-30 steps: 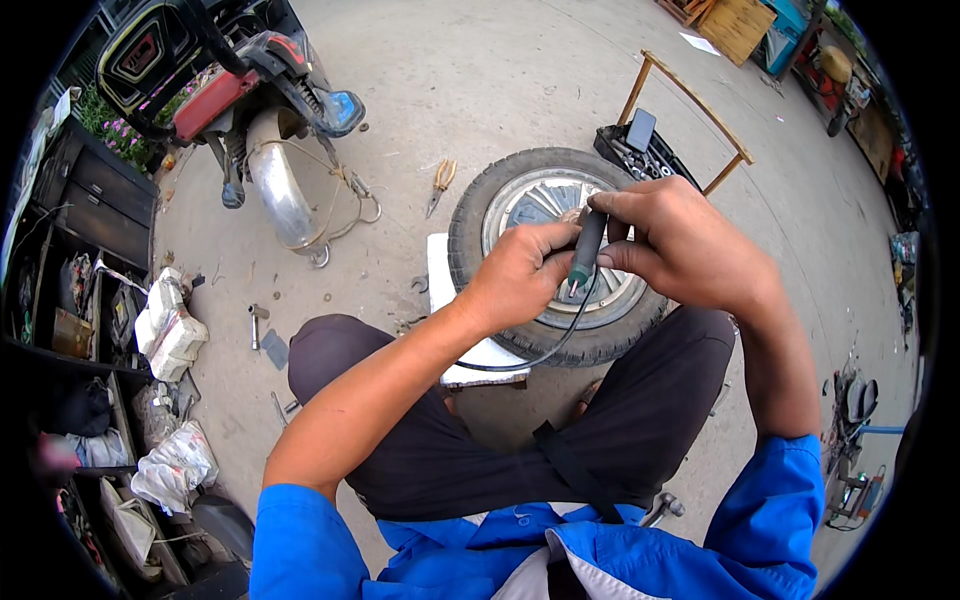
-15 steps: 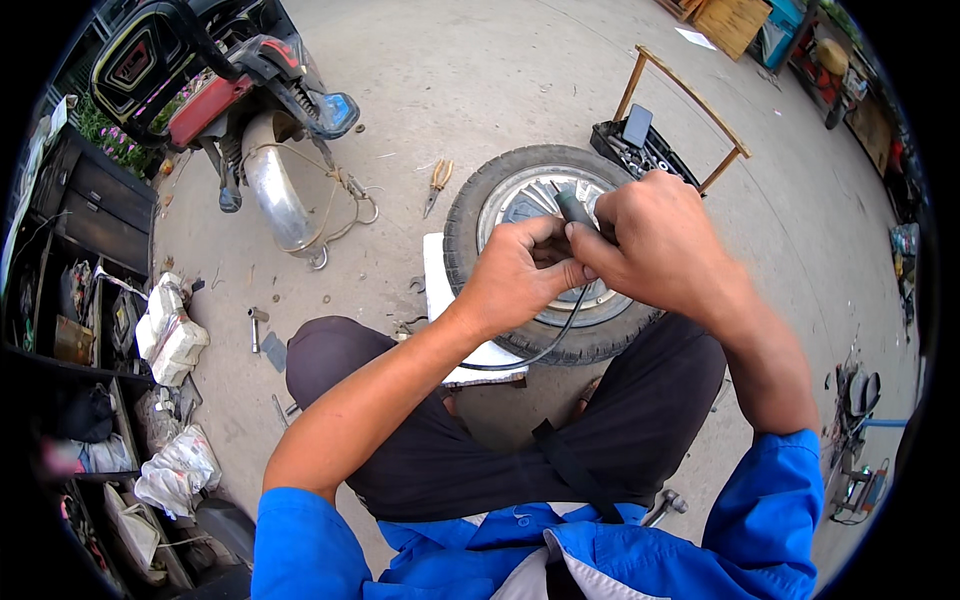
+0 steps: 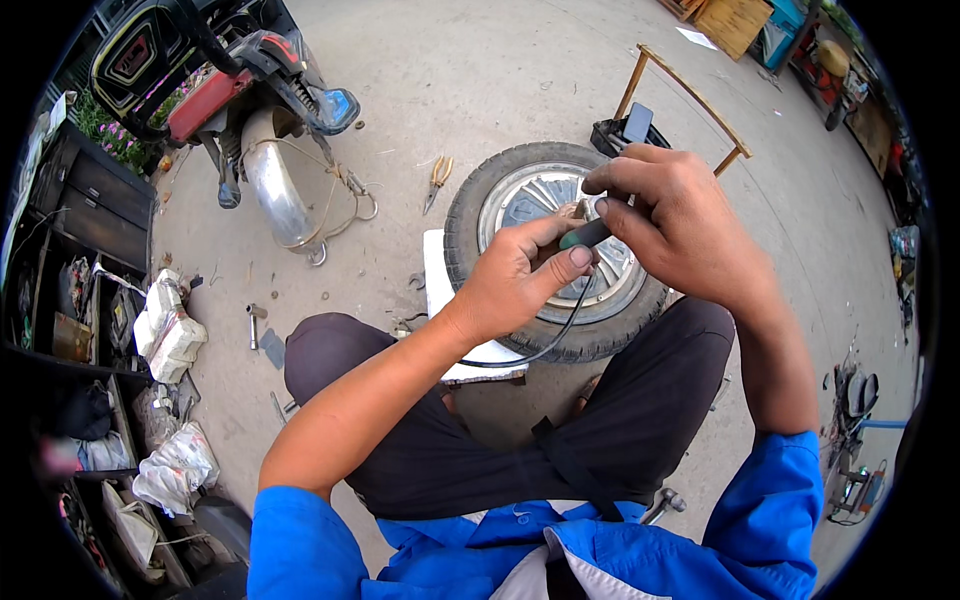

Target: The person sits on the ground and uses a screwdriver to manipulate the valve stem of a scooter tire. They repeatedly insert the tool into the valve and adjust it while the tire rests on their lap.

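Note:
Both my hands work close together above a wheel with a black tyre (image 3: pixel 475 185) and a silver hub, lying flat. My left hand (image 3: pixel 520 270) is closed, its thumb and fingers pinching a short dark green-and-black cylindrical piece (image 3: pixel 585 236). A black cable (image 3: pixel 570 325) hangs from beneath these fingers and curves left past the tyre's near edge. My right hand (image 3: pixel 675 215) comes from the right with bent fingers, its thumb at the piece's upper end. Something small and pale shows between the fingertips; I cannot make out what it is. Under the wheel lies a white foam block (image 3: pixel 437 290).
Pliers (image 3: pixel 437 185) lie left of the wheel. Beyond it stand a black tool tray (image 3: pixel 605 138) with a phone and a wooden frame (image 3: pixel 690 95). A vehicle's front end with a silver mudguard (image 3: pixel 275 195) is at far left, above cluttered shelves (image 3: pixel 95 375). A socket wrench (image 3: pixel 256 325) lies nearby.
The dark piece has tipped from pointing up and away to slanting rightward. My right hand has shifted slightly right, its fingers lifting and spreading more. My left hand stays nearly in place.

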Tool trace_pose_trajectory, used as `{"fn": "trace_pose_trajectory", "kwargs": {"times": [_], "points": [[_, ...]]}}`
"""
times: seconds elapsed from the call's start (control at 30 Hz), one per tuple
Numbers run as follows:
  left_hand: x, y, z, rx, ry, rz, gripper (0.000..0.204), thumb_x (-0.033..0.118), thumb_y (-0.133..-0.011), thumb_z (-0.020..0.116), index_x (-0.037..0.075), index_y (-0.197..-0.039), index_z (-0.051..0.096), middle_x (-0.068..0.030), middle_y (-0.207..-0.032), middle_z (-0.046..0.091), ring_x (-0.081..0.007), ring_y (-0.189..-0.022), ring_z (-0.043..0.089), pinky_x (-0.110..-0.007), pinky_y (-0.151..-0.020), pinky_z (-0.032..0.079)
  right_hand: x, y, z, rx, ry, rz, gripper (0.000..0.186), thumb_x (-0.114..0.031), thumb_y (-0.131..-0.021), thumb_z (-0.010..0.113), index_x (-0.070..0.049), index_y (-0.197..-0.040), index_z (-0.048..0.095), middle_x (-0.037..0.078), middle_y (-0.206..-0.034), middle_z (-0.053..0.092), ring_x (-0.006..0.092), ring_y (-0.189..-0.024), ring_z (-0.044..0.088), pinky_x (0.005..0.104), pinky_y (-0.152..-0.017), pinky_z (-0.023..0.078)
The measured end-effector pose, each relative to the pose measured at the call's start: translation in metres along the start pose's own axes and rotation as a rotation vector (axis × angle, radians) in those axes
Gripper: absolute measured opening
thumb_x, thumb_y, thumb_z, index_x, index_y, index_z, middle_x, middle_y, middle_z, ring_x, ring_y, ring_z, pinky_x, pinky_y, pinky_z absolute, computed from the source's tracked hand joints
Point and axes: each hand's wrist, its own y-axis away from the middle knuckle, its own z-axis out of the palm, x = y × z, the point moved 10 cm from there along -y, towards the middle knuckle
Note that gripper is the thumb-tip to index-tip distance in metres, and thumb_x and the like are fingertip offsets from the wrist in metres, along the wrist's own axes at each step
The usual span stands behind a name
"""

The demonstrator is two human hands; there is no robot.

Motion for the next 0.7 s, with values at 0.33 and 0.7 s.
{"fn": "trace_pose_trajectory", "kwargs": {"times": [0.33, 0.7], "points": [[-0.044, -0.008, -0.006, 0.032, 0.441, -0.243, 0.048, 0.042, -0.105, 0.044, -0.003, -0.108, 0.061, -0.0078, -0.087, 0.064, -0.0149, -0.079, 0.064, -0.028, -0.072, 0.052, -0.007, 0.005, 0.014, -0.072, -0.202, -0.189, 0.035, -0.005, -0.074, 0.077, 0.004, -0.107, 0.07, 0.019, -0.09, 0.064, 0.0338, -0.087, 0.065, 0.0419, -0.076, 0.052], [-0.03, 0.006, -0.021, 0.034, 0.29, -0.159, 0.039, 0.013, -0.092, 0.069, -0.006, -0.124, 0.056, -0.013, -0.114, 0.063, -0.02, -0.107, 0.063, -0.033, -0.096, 0.052, -0.009, 0.007, 0.017, -0.036, 0.184, -0.135, 0.032, -0.028, -0.079, 0.074, 0.002, -0.07, 0.07, 0.016, -0.058, 0.06, 0.0311, -0.056, 0.063, 0.0407, -0.053, 0.049]]}}
